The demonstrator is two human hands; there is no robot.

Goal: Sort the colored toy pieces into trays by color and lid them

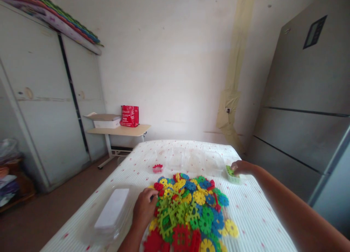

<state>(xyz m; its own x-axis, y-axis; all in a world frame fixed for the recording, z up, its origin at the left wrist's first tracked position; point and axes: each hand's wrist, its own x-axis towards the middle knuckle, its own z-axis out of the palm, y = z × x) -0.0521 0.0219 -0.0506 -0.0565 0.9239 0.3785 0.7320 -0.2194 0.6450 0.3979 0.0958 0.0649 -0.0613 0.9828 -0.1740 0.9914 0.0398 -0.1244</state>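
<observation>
- Your right hand (238,167) is at the right of the frame, its fingers down at the mouth of a small clear tub (233,180) that holds lime-green pieces (229,170); you cannot be told here whether they grip one, since the hand hides the tips
- Your left hand (145,205) rests at the left edge of the pile of plastic pieces (181,212), lower centre of the frame, fingers curled; whether they pinch a piece cannot be told
- To work well at the tub, lower a piece inside the rim before you loosen your fingers, and come in from above; thin plastic like this would likely slide or tip if pushed
- More lime-green squares lie near the middle of the pile, over round toothed discs; lift each by a free edge, as the notches may snag
- Mind the clear plastic trays (193,159) across the bench's far part; they are hard to see, and a low sweep could knock them or the red pieces (158,168) at their left
- The bench (259,217) offers bare cloth right of the pile, good room for your right forearm; its right edge runs close by the tub
- At lower left, the white stack (113,208) limits your left elbow
</observation>
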